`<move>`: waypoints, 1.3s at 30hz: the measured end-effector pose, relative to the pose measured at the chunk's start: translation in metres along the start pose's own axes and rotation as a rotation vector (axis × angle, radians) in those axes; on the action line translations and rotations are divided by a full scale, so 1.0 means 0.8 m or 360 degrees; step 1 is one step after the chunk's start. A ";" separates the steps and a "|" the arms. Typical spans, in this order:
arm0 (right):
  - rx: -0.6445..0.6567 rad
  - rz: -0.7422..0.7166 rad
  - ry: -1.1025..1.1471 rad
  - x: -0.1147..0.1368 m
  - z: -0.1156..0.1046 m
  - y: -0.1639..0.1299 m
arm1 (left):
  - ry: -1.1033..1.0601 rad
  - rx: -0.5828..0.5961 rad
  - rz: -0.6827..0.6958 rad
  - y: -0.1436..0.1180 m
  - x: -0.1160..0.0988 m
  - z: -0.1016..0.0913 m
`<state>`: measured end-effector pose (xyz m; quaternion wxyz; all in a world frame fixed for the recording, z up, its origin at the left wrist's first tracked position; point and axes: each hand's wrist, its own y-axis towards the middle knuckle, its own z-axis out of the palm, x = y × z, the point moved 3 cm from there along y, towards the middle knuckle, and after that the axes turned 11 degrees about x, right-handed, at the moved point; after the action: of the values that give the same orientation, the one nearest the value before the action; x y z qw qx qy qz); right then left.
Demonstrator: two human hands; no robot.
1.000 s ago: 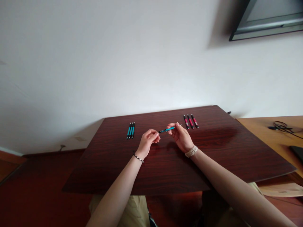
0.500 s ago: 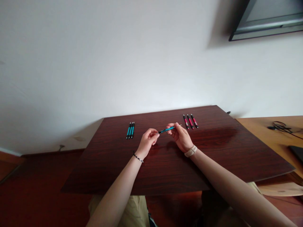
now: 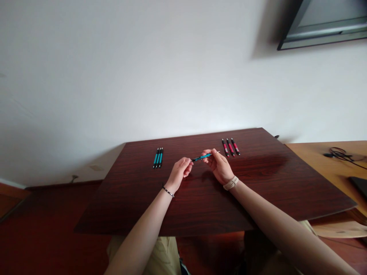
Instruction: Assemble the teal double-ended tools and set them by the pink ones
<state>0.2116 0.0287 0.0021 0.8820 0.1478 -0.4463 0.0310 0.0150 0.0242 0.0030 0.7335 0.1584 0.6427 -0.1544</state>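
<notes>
Between my two hands, above the table, a blue and black pen [image 3: 202, 157] is held nearly level, its right end slightly higher. My left hand [image 3: 178, 173] pinches its black left end between thumb and fingers. The thumb and fingers of my right hand [image 3: 221, 168] close on the other end, where a thin pale tip sticks out past the fingers. Left of my hands, three blue and black pens [image 3: 158, 158] lie side by side on the table. Three pink and black pens [image 3: 230, 147] lie spaced out, just beyond my right hand.
The dark wooden table [image 3: 137, 206] stands against a white wall [image 3: 172, 76]. To its right is a lighter wooden surface [image 3: 315, 152] with a coiled black cable [image 3: 341, 153] and a dark flat object [image 3: 358, 185]. A screen [image 3: 329, 26] hangs at upper right.
My left hand has turned a little at the pen's black end, its fingers curling in more. The right hand and the pens on the table have stayed put.
</notes>
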 end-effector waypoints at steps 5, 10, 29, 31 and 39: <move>0.0000 0.0013 -0.0008 0.000 -0.001 0.000 | -0.0009 -0.0027 0.0097 0.001 0.000 -0.001; -0.0018 0.0023 -0.0014 0.000 -0.001 0.000 | 0.0011 0.0033 0.0007 0.001 0.004 0.001; -0.0022 0.0021 0.0027 -0.001 0.001 0.000 | 0.0394 -0.0139 0.0200 -0.003 -0.009 -0.005; -0.0027 0.0020 0.0065 -0.002 -0.002 0.001 | 0.0235 -0.0096 0.0172 -0.002 -0.009 -0.003; -0.0026 0.0071 0.0180 -0.004 -0.008 0.004 | -0.0193 0.0110 0.0089 -0.002 -0.002 0.005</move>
<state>0.2140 0.0336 -0.0031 0.9061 0.1286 -0.3993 0.0553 0.0176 0.0209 0.0053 0.7693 0.1919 0.5866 -0.1652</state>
